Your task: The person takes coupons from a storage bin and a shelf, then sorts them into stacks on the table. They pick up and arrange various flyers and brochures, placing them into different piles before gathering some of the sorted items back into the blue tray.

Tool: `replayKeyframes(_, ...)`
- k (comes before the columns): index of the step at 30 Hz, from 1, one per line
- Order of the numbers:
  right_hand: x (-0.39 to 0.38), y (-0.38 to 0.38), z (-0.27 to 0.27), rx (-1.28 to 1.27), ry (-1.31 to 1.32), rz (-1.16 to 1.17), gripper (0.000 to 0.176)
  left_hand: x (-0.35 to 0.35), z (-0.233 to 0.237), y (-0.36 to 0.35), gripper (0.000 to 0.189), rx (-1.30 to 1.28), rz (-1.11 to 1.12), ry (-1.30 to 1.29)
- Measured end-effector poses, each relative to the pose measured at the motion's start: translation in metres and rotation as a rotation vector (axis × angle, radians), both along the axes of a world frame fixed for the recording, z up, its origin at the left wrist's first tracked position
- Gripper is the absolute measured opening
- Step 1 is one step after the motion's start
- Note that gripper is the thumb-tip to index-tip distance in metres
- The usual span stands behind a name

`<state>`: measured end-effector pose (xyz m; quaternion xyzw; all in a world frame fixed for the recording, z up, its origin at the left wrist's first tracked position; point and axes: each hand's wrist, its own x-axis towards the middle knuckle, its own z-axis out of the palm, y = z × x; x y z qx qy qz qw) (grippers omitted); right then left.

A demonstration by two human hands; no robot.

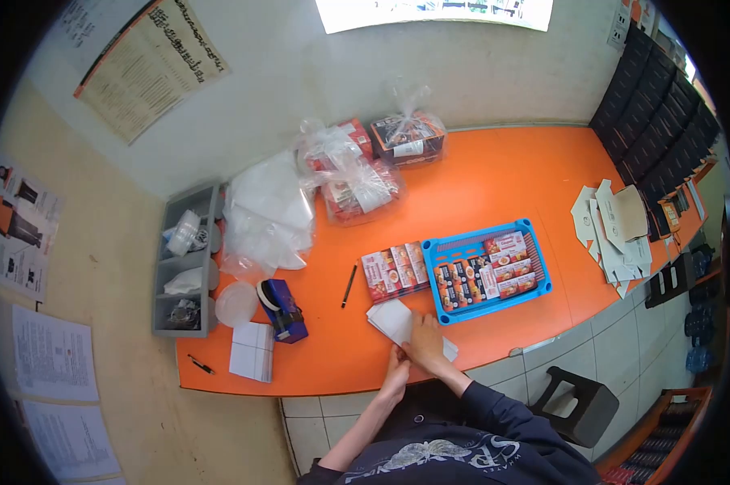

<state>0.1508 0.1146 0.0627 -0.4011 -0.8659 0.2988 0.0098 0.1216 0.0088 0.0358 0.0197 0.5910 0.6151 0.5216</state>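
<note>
So the white paper (390,319) sits right at the near edge of the table (502,182), just below the small red boxes (395,272), with one corner poking out past the hands. Right hand (426,343) is laid over it from above, fingers bent and close together, probably to keep it from sliding. Left hand (394,375) comes in from below at the table edge, fingers curled up near the other hand. Can't tell if either one is really pinching the paper, since the hands cover that bit.

Blue basket (496,305) is just beyond the right hand, my guess so it's in easy reach. The little boxes (464,283) in it are packed in rows, which likely saves room. A pencil (349,286) lies loose left of the red boxes.

Further left there's a tape dispenser (287,322) next to a white stack (252,352), then a grey organizer (160,283) against the wall, with bagged boxes (361,192) pushed to the back, presumably to free up the front.
</note>
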Motion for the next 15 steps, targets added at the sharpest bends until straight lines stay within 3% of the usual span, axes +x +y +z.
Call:
replayKeyframes(5,-0.015,0.005,0.006,0.009,-0.213,-0.048,0.082,-0.008,0.001,-0.005,0.056,0.001,0.009,-0.102)
replayKeyframes(8,-0.014,0.024,-0.025,-0.152,-0.269,0.011,0.082,-0.010,-0.004,-0.012,0.054,0.078,0.018,-0.110)
replayKeyframes(12,-0.009,0.025,-0.015,-0.296,-0.176,0.064,0.074,-0.013,-0.009,-0.025,0.053,0.168,-0.019,-0.165)
replayKeyframes(15,-0.003,0.022,-0.013,-0.359,-0.077,0.131,0.064,-0.023,-0.004,-0.038,0.056,0.032,-0.010,-0.159)
